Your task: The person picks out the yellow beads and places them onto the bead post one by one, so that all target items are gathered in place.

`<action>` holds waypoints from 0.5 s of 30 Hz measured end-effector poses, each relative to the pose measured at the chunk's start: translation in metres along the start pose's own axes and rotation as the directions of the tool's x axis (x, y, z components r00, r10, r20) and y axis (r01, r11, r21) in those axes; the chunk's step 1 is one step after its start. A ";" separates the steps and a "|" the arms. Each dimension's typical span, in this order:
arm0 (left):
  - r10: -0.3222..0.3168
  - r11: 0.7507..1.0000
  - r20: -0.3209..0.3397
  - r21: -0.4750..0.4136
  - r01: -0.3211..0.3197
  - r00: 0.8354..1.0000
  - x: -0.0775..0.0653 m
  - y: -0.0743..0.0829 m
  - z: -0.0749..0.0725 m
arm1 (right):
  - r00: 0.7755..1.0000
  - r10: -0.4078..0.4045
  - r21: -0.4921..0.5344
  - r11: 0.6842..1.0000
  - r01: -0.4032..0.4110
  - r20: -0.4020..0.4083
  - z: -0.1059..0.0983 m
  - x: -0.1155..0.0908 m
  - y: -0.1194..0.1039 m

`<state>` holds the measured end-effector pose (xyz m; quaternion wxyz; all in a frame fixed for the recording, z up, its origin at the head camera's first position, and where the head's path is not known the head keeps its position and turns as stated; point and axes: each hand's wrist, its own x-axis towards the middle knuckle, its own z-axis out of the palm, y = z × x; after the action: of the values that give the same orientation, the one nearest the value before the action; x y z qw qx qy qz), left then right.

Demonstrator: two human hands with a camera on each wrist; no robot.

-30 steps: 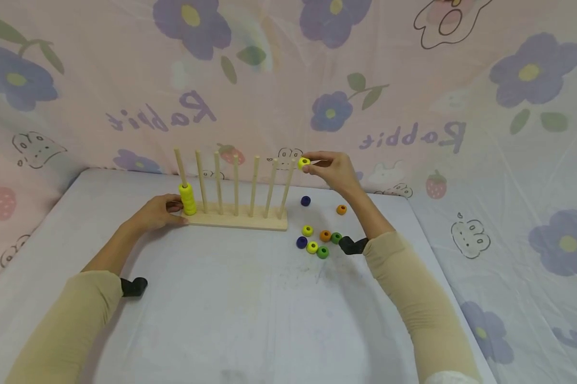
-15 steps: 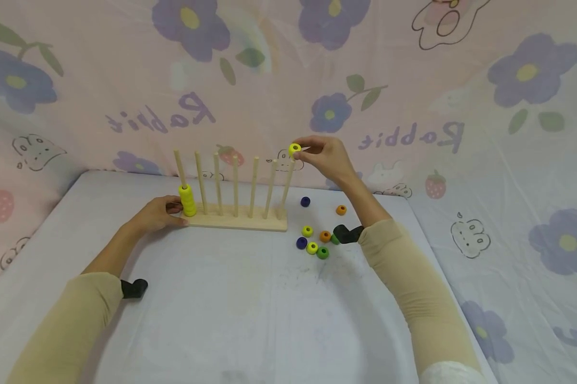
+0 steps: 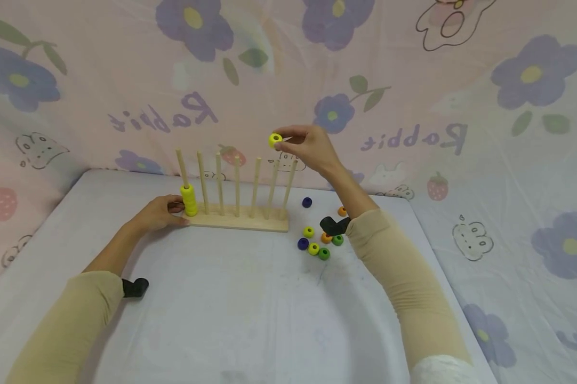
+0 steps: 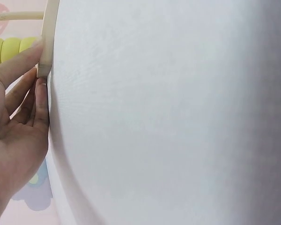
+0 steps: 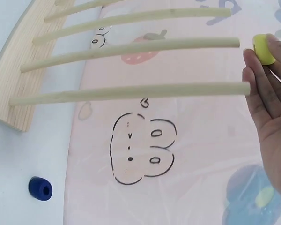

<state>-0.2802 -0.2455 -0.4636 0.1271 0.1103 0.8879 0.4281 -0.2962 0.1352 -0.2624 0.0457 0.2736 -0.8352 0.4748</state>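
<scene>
My right hand [image 3: 312,150] pinches a yellow bead [image 3: 271,143] between thumb and fingers, held up above the tops of the right-hand pegs. In the right wrist view the yellow bead [image 5: 262,49] is beyond the tips of the wooden pegs [image 5: 145,47]. A wooden peg rack [image 3: 240,224] with several upright pegs stands on the table. Its leftmost peg carries a stack of yellow beads [image 3: 189,201]. At that end my left hand [image 3: 155,214] grips the base, and the left wrist view has the thumb against the base's edge [image 4: 47,51] beside the yellow beads.
Right of the rack lie loose beads: dark blue [image 3: 307,202], yellow [image 3: 309,232], green [image 3: 324,254] and orange [image 3: 326,238], several in a cluster. Behind the white-covered table [image 3: 211,298] hangs a patterned cloth [image 3: 279,64].
My right hand has carried the yellow bead up and to the left, from beside the rightmost peg to above the pegs. The left hand has stayed on the rack's end.
</scene>
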 end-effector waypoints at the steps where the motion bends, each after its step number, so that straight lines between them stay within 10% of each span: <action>1: -0.001 1.000 -0.002 0.002 0.001 1.000 0.001 -0.001 0.000 | 1.000 -0.011 -0.003 1.000 0.011 0.005 0.002 0.002 -0.002; 15: 0.012 1.000 -0.001 0.011 -0.012 1.000 0.001 0.000 0.000 | 0.988 -0.132 0.056 0.990 0.127 0.077 0.030 0.031 0.001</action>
<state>-0.2813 -0.2447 -0.4640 0.1237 0.1160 0.8898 0.4238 -0.3179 0.0982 -0.2690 0.0356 0.3474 -0.8044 0.4806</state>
